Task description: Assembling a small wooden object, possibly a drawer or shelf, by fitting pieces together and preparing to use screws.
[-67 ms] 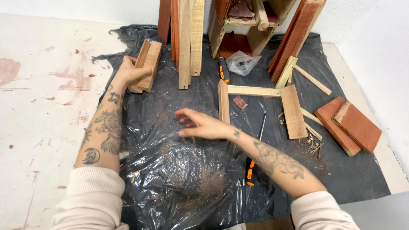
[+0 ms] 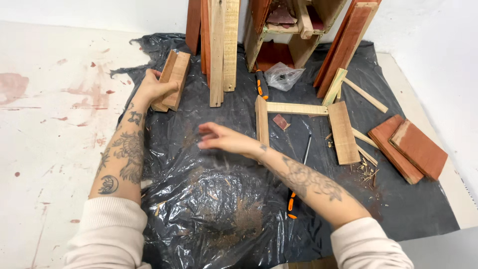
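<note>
From your head camera, your left hand [image 2: 154, 89] is wrapped around a small stack of short wooden blocks [image 2: 172, 79], fingers closed on its near side, holding it tilted on the black plastic sheet [image 2: 219, 209]. Just right of that hand, tall wooden planks [image 2: 219, 50] stand upright against the wall.

Your right hand [image 2: 224, 139] hovers flat over the sheet with its fingers spread and slightly blurred, holding nothing. Sawdust [image 2: 239, 219] lies scattered on the plastic near it. Just right of its wrist lies an L-shaped frame of two pale slats [image 2: 279, 109], with a small reddish chip of wood [image 2: 280, 121] in the corner. Under your right forearm an orange-and-black tool [image 2: 292, 203] sticks out.

Farther right of that hand, a short pale board [image 2: 343, 132] lies flat, and well beyond it two reddish boards [image 2: 411, 147] rest side by side. Beyond the hand, a clear plastic bag [image 2: 283, 75] sits at the foot of a wooden crate [image 2: 294, 30].
</note>
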